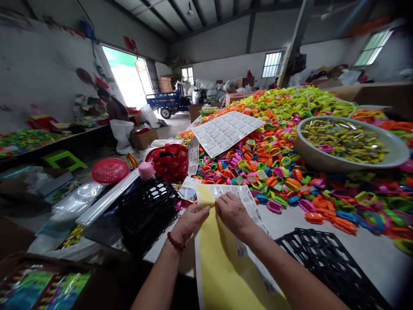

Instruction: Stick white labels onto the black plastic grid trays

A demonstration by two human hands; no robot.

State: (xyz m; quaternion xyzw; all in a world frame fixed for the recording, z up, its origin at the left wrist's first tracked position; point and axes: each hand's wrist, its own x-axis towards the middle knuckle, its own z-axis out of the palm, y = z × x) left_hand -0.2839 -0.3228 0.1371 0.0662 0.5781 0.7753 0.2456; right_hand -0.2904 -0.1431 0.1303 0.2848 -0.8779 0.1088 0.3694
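Note:
A long sticker sheet with a yellow backing (222, 267) lies over the table edge in front of me. My left hand (190, 222), with a red bead bracelet at the wrist, pinches the folded yellow corner near the sheet's top. My right hand (234, 213) is closed on the white printed label layer (240, 193) right beside it, fingertips nearly touching the left hand's. Another white label sheet (227, 131) rests on a big heap of small coloured plastic pieces (274, 159).
A large bowl (342, 161) of yellow pieces sits on the heap at the right. Black plastic baskets stand at left (145, 211) and lower right (325, 262). A red basket (169, 161), a pink-capped bottle (146, 170) and plastic bags (77, 200) lie left. A person (112, 107) stands near the doorway.

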